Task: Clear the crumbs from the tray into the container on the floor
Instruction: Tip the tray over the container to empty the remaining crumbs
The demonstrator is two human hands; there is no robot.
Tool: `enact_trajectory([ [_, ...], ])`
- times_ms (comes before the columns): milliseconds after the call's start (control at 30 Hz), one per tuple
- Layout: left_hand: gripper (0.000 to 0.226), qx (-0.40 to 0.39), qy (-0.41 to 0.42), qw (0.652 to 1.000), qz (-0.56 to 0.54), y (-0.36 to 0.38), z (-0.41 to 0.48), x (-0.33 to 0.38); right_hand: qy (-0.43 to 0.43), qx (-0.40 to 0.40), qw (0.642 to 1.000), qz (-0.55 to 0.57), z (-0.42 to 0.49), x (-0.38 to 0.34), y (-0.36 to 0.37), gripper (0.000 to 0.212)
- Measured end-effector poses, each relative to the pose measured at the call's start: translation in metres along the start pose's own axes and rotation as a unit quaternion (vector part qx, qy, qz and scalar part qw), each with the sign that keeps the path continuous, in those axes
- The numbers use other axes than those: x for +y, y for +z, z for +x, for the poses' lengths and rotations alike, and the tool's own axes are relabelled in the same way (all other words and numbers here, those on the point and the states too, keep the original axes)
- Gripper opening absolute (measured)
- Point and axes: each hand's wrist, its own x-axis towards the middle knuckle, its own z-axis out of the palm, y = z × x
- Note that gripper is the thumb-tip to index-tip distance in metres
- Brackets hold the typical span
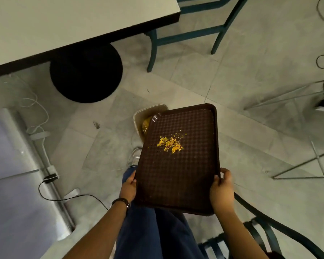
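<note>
Head view: both hands, left hand (129,186) and right hand (222,191), grip the tray (178,174), long axis pointing toward the container (140,118).

The room is dim and evenly lit, with a cool grey cast over the tiled floor (176,85). Beneath the table (64,25) the round black base (86,73) sinks into featureless dark. A pale, bluish glare washes the panel (11,146) at the left. Straight lines bow toward the edges, wide-angle fashion. Focus is soft throughout, and the yellow crumbs (169,143) stand out brightest.
</note>
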Motion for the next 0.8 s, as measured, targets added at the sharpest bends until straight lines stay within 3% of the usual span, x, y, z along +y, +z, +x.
enact_trajectory([
  [167,0.040,0.024,-0.052,0.998,-0.012,-0.013,0.061,-0.022,-0.020,-0.069,0.995,-0.063,0.035,-0.036,0.032,0.039],
  [333,0.039,0.031,-0.076,0.996,-0.029,-0.021,0.080,-0.023,-0.065,-0.083,0.989,-0.105,0.046,-0.070,0.043,0.041],
  [633,0.039,0.045,-0.048,0.998,-0.008,-0.023,0.051,-0.012,-0.039,-0.107,0.990,-0.089,0.029,-0.092,0.036,0.046],
  [800,0.034,0.089,0.003,0.994,-0.063,-0.014,0.026,-0.006,-0.099,-0.080,0.987,-0.096,0.008,-0.094,0.018,0.047],
])
